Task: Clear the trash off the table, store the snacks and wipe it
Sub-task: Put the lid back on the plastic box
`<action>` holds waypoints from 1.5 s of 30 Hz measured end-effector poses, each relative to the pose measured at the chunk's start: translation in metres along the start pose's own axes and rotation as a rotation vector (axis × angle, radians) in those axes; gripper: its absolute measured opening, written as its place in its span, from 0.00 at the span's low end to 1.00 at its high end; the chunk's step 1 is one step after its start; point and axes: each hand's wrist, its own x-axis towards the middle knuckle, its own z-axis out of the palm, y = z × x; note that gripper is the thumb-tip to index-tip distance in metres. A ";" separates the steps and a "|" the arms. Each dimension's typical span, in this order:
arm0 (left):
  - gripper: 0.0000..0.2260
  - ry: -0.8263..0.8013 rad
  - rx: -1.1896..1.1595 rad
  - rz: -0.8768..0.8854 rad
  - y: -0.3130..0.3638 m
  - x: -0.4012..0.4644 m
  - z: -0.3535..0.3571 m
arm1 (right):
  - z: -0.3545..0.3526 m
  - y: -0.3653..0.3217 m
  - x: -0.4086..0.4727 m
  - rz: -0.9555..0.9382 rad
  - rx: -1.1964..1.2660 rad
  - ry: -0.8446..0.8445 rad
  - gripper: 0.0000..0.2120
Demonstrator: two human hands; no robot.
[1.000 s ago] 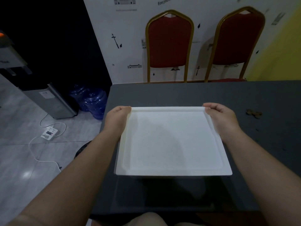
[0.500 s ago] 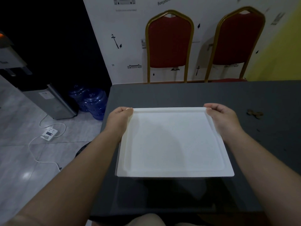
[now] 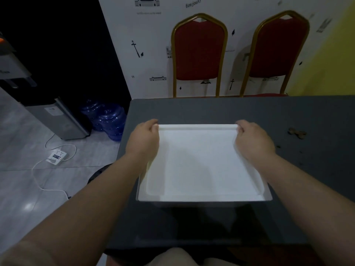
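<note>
Two hands on one white tray (image 3: 201, 166), gripping its far corners. Left hand (image 3: 143, 142) closed round the far-left corner, fingers curled over the rim, thumb on top. Right hand (image 3: 253, 140) same at the far-right corner, fingers wrapped on the rim. Tray is empty, square-ish w/ a shallow raised lip; sits over the left half of the dark table (image 3: 211, 110), its left side near the table's left edge, near side well back from the table's near edge. Can't tell if the tray lies flat on the top or is lifted a bit; its near edge looks blurred.

Crumbs (image 3: 296, 132), brown bits, lie on the table toward the right edge, well apart from the tray, w/ a few smaller specks nearer the right forearm.

Beyond the far edge: 2 red chairs (image 3: 199, 50) w/ gold frames vs. a white wall. Off the left edge, on the floor: blue water jugs (image 3: 107, 118), a grey unit (image 3: 57, 120), a white power strip (image 3: 57, 156) w/ cable.
</note>
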 end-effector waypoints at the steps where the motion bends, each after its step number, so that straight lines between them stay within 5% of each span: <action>1: 0.18 0.019 0.049 0.050 0.000 -0.001 -0.001 | -0.001 0.001 0.000 0.007 0.032 -0.003 0.18; 9: 0.24 -0.239 -0.294 -0.082 -0.009 -0.048 -0.013 | -0.016 0.021 -0.057 0.081 0.703 -0.277 0.20; 12: 0.26 -0.310 -0.368 -0.080 -0.018 -0.076 -0.022 | -0.018 0.043 -0.086 0.023 0.826 -0.395 0.29; 16: 0.46 -0.509 -0.348 -0.027 -0.038 -0.103 -0.038 | -0.015 0.066 -0.105 -0.062 0.811 -0.553 0.53; 19: 0.56 -0.600 -0.406 -0.018 -0.049 -0.105 -0.043 | -0.016 0.066 -0.106 -0.115 0.809 -0.602 0.55; 28: 0.57 -0.580 -0.468 -0.061 -0.048 -0.104 -0.038 | -0.012 0.066 -0.105 -0.108 0.841 -0.555 0.56; 33: 0.51 -0.508 -0.498 -0.033 -0.056 -0.110 -0.032 | -0.006 0.069 -0.110 0.022 0.868 -0.464 0.65; 39: 0.46 -0.469 -0.715 -0.085 -0.072 -0.113 -0.018 | 0.001 0.072 -0.110 -0.023 0.999 -0.481 0.53; 45: 0.45 -0.416 -0.660 -0.056 -0.048 -0.084 -0.027 | -0.001 0.061 -0.081 -0.019 1.104 -0.477 0.56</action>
